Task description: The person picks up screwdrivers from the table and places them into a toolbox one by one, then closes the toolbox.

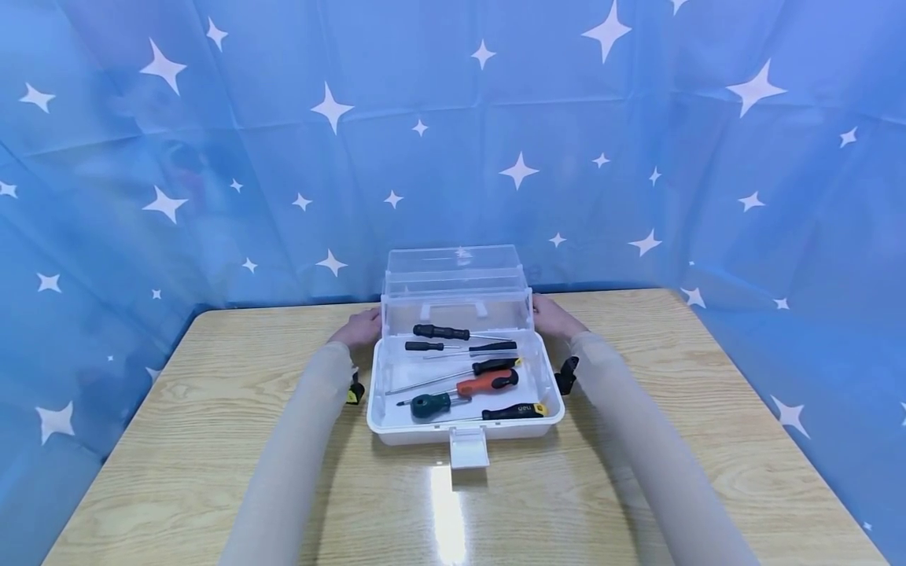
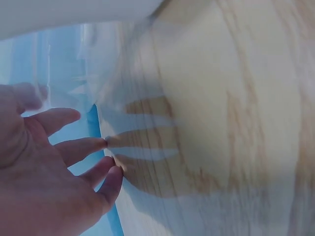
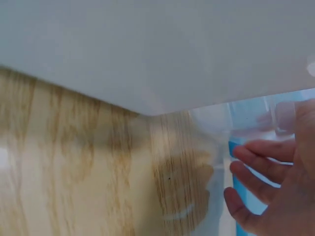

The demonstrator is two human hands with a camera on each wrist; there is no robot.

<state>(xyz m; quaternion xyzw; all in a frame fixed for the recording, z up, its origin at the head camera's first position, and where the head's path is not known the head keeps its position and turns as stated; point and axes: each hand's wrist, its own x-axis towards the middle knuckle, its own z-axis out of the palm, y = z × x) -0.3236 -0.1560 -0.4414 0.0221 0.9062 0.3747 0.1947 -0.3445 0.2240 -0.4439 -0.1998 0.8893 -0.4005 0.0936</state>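
Note:
A white toolbox (image 1: 463,431) rests on the table, its clear lid (image 1: 456,271) raised at the back. Inside lie several screwdrivers, among them an orange-handled screwdriver (image 1: 487,383), a green stubby-handled screwdriver (image 1: 429,405) and a black-and-yellow screwdriver (image 1: 514,412). My left hand (image 1: 362,328) is at the lid's left side, its fingers (image 2: 78,147) spread and loosely extended beside the clear plastic in the left wrist view. On the opposite side, my right hand (image 1: 554,317) reaches to the lid's edge. Its fingers (image 3: 261,164) are apart and slightly bent in the right wrist view.
The wooden table (image 1: 177,424) extends on both sides of the box and in front of it. Behind it hangs a blue curtain (image 1: 453,134) with white stars. A white latch (image 1: 469,450) hangs down at the toolbox's front.

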